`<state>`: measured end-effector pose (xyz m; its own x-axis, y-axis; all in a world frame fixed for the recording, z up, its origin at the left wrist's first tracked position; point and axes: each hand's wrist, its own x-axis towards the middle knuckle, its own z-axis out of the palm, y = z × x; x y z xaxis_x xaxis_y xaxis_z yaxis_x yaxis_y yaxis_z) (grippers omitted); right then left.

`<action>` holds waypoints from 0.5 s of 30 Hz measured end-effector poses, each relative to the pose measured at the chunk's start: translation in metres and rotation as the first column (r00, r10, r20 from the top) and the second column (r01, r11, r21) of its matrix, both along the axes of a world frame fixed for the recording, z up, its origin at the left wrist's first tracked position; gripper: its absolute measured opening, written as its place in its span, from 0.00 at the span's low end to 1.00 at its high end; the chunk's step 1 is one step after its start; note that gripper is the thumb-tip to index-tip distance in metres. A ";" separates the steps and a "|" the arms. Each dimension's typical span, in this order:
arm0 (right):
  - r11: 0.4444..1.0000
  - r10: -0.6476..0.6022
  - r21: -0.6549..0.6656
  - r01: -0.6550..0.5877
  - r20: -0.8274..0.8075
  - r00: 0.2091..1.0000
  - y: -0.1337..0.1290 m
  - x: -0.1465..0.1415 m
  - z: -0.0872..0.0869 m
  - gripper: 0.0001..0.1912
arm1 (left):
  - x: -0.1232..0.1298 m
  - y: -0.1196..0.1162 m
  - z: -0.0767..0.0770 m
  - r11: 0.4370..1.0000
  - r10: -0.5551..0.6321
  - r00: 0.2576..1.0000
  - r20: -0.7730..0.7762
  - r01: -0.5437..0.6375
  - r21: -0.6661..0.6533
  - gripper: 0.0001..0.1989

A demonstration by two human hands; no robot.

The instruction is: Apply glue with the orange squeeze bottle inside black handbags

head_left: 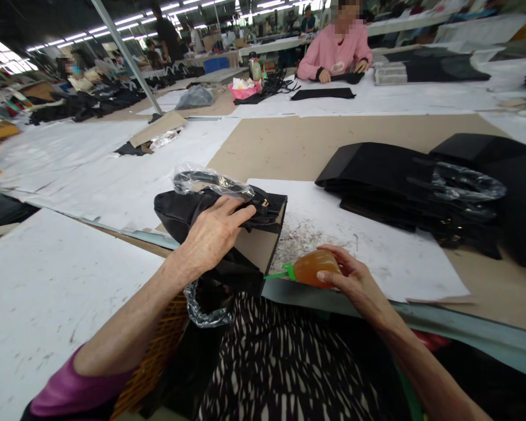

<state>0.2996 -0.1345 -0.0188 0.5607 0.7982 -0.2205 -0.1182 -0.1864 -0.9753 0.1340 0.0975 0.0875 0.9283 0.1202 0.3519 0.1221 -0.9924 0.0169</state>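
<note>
A black handbag (179, 213) lies at the table's front edge, its handles (214, 178) wrapped in clear plastic. My left hand (217, 231) presses on top of it, fingers curled over the black material near a gold-coloured buckle. A beige inner panel (260, 248) shows below those fingers. In my right hand (344, 272) is a squeeze bottle (313, 268) of amber liquid, tilted on its side. Its thin green nozzle (278, 273) points left, with the tip at the bag's lower right edge; whether it touches, I cannot tell. My left palm is hidden.
Black bag pieces (377, 175) with plastic-wrapped handles lie stacked at the right. Under the bottle is a stained white sheet (377, 245). Across the table sits a person in pink (333, 49), near a pink basket (244, 90). A metal pole (127, 55) rises at the left.
</note>
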 end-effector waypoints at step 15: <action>0.998 -0.057 -0.024 0.055 -0.105 0.993 -0.015 -0.022 0.003 0.24 | 0.004 0.004 -0.003 1.000 -0.007 1.000 0.012 0.007 0.001 0.18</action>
<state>0.2773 -0.1499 -0.0161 0.5773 0.7605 -0.2971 -0.2308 -0.1970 -0.9528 0.1378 0.1012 0.0848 0.9249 0.1133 0.3629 0.1149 -0.9932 0.0174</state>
